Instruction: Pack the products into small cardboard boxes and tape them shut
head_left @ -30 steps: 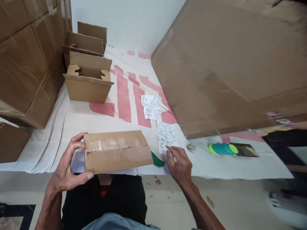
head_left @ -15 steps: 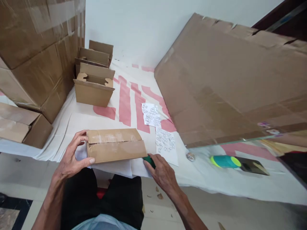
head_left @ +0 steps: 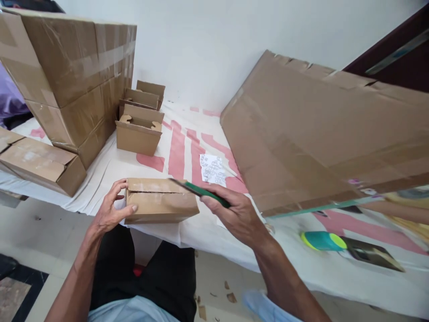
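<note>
A small closed cardboard box sits at the table's front edge, a narrow seam running along its top. My left hand grips its left end, thumb on the near side and fingers at the far corner. In my right hand is a knife with a green handle and a dark, thin blade. Its blade points left over the right part of the box top, close to the seam; whether it touches the cardboard I cannot tell.
Open small boxes stand behind, beside tall stacked cartons. Another closed box lies left. A large cardboard sheet leans at right. Nearby are a printed paper, a teal-and-yellow object and a dark phone-like slab.
My right hand has raised the knife from the box's right end to above its top, exposing the blade. My left hand keeps its grip on the box. The camera view has shifted.
</note>
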A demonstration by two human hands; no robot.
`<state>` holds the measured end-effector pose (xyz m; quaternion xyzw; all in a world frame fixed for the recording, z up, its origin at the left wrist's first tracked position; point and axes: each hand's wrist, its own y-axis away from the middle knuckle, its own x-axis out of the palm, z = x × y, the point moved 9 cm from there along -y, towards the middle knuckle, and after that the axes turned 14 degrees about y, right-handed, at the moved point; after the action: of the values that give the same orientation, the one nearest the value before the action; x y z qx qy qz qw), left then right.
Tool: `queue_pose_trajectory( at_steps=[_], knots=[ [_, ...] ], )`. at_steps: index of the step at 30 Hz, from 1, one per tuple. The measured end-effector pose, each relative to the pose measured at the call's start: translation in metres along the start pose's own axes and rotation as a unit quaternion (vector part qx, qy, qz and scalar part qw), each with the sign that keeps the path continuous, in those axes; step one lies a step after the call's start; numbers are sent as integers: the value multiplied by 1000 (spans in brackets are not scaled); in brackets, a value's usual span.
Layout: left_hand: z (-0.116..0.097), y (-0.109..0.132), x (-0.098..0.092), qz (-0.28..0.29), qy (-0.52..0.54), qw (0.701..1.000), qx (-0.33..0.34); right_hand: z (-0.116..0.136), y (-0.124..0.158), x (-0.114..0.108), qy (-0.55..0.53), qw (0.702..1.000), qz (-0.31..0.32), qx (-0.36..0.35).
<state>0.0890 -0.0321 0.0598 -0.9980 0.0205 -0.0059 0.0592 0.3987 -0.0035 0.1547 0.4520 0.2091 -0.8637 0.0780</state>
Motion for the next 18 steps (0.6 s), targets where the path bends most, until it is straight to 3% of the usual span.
queue_pose_trajectory(
  at_steps=[2, 5, 10, 18],
  knots=[
    [-2, 0, 1, 0, 2, 1000, 4, 39, -18, 3, -13, 995, 62, -72],
    [-5, 1, 3, -1, 4, 1000, 6, 73, -35, 10, -3, 984, 106, -140],
    [-7, 2, 4, -3, 8, 1000, 8, 95, -50, 22, 89, 963, 137, -212],
    [-4, 0, 4, 12, -4, 1000, 5, 114, -72, 44, 226, 926, 165, -255]
  ],
)
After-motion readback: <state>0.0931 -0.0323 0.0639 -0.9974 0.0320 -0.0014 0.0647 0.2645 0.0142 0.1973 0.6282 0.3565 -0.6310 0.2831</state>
